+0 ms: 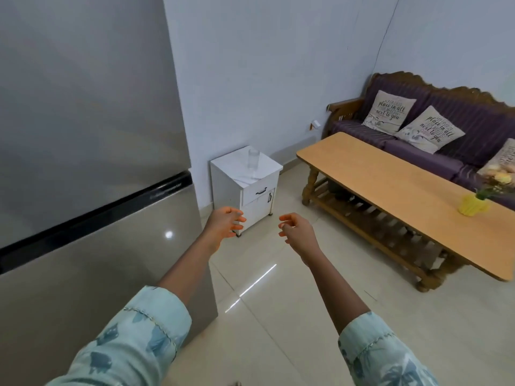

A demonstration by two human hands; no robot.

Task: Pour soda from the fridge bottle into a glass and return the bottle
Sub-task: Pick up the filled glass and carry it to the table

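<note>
Both hands, left and right, empty, fingers loosely spread; clear drinking glass on white cabinet counter; white cushion reads "next to you".

single head cam, wide-angle, fwd and down over floor, fridge close at left

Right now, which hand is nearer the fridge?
Left. The left hand hangs empty just past the fridge at its right edge; the right hand is farther right, over open floor.
</note>
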